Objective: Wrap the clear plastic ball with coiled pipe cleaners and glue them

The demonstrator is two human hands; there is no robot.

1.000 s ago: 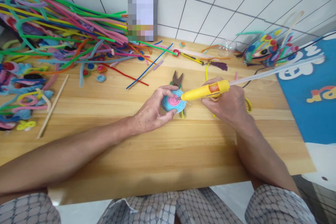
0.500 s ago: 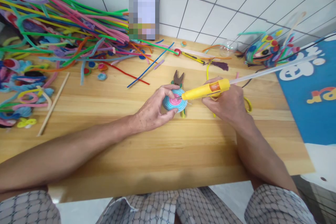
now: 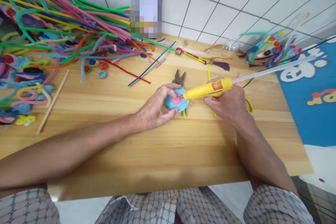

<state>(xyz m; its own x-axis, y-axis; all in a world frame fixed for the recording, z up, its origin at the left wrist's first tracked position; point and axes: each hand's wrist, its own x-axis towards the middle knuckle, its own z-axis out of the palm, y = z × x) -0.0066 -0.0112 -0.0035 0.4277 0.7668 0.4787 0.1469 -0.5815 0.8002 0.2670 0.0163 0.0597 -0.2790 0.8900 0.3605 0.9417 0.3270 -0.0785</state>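
My left hand [image 3: 160, 106] is closed around the edge of a pink and blue coiled pipe-cleaner disc [image 3: 175, 104], thumb below and fingers above. My right hand [image 3: 229, 103] grips a yellow hot glue gun [image 3: 202, 90], its metal tip at the pink centre of the disc. Whether the tip touches the coil I cannot tell. A clear glue stick [image 3: 273, 70] juts from the back of the gun. Partly under the disc lies a pair of pliers [image 3: 180, 76], jaws pointing away from me, most of its handles covered.
Many coloured pipe cleaners [image 3: 78, 14] heap up at the left and back. A wooden stick [image 3: 54, 99] lies at left. Behind the pliers are a yellow utility knife [image 3: 194, 57] and a dark purple tassel [image 3: 222, 65]. A colourful pipe-cleaner figure [image 3: 265, 50] stands back right, near a black cord [image 3: 296, 54].
The whole view has shifted slightly. Both hands, the disc and the glue gun hold almost the same pose, with the tip still at the disc's centre.
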